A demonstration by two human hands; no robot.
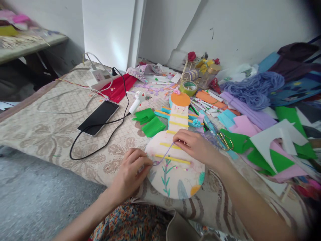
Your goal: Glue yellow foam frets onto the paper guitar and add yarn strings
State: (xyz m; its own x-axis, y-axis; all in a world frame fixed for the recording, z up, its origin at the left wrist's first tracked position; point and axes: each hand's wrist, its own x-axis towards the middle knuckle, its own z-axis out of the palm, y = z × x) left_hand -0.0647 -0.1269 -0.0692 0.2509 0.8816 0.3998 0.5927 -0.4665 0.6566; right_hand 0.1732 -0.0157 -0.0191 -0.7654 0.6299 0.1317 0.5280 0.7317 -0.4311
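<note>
A white guitar-shaped cutout lies on the patterned tablecloth, its neck pointing away from me. Yellow strips cross its body and neck, an orange round piece tops it, and leaves and flowers are painted on the lower part. Purple yarn stretches between my two hands over the body. My left hand pinches one part of it at the cutout's left edge. With fingertips pressed together, my right hand grips the yarn above the upper body. The yarn seems to trail off behind the right hand.
Left of the cutout are a phone, a white glue gun with a black cord, and green crepe paper. Gold-handled scissors, paper scraps and a yarn skein crowd the right. Green tape sits behind.
</note>
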